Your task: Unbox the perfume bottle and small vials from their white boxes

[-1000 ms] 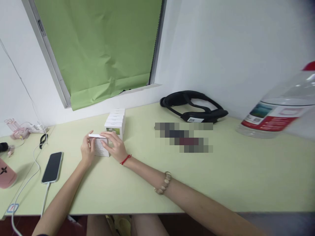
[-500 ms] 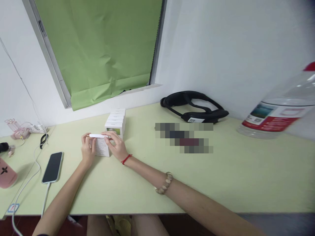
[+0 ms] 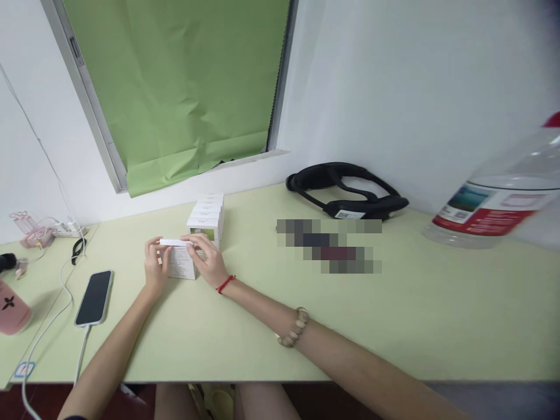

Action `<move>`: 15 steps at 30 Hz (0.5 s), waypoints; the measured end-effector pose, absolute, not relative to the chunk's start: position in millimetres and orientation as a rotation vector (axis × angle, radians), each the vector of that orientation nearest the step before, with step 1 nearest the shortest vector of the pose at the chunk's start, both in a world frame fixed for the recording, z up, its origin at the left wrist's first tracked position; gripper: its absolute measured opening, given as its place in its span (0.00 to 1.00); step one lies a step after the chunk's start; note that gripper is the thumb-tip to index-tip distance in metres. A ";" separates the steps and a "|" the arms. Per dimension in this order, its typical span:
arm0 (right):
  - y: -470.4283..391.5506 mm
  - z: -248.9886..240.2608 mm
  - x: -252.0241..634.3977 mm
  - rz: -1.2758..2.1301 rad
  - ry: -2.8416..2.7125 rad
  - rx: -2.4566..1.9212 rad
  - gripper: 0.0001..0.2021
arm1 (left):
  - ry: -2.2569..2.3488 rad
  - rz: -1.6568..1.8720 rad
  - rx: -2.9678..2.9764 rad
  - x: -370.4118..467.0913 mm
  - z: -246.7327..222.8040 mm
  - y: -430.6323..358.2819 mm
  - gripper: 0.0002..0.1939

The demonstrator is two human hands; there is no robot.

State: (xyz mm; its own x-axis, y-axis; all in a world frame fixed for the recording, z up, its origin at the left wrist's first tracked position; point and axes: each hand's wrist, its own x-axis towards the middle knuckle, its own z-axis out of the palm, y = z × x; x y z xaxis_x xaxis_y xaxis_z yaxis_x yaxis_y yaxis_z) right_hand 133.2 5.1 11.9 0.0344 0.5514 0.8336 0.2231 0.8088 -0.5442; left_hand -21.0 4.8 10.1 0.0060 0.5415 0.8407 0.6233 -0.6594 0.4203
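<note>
A small white box (image 3: 182, 265) with printed text on its near side stands upright on the table, between my two hands. My left hand (image 3: 156, 262) grips its left side, fingers at the top edge and thumb on the near face. On the right, my right hand (image 3: 207, 258) holds the box's upper edge between thumb and fingers. The fingers partly cover the top flap. Just behind it, a row of several similar white boxes (image 3: 205, 217) stands one behind another, the front one with a green picture.
A phone (image 3: 94, 298) on a charging cable lies left of my arms, near a pink cup (image 3: 13, 309). Behind to the right sit a black headset (image 3: 350, 192) and a large plastic bottle (image 3: 485, 204). A blurred-out patch covers something before the headset.
The top of the box between my hands looks slightly flatter and more squared. Both hands stay almost in place; the view shifts very slightly.
</note>
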 end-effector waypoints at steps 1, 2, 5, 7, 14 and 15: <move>5.0 12.0 133.2 0.276 -1.549 -0.639 0.12 | -1.259 -1.761 -2.176 -21.2 10.3 4.8 0.06; 4.9 11.9 133.3 0.272 -1.551 -0.639 0.11 | -1.259 -1.761 -2.177 -21.4 10.5 4.6 0.07; 4.9 11.6 133.5 0.268 -1.556 -0.653 0.12 | -1.283 -1.751 -2.187 -22.0 11.1 4.1 0.07; 5.2 11.0 133.6 0.268 -1.561 -0.659 0.12 | -1.286 -1.752 -2.192 -22.3 11.5 3.9 0.07; 7.0 9.4 133.5 0.265 -1.564 -0.660 0.12 | -1.269 -1.765 -2.188 -21.9 15.1 2.3 0.08; 7.0 9.4 133.5 0.266 -1.565 -0.663 0.13 | -1.275 -1.747 -2.193 -21.9 15.5 1.8 0.08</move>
State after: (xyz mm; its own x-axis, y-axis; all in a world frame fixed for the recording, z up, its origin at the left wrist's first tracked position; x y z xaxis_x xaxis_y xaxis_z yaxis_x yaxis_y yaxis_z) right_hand 133.5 7.0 9.4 0.0213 0.5558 0.8311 0.2495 0.8020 -0.5427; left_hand -21.9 1.8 15.5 0.0149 0.5536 0.8326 0.6240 -0.6558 0.4249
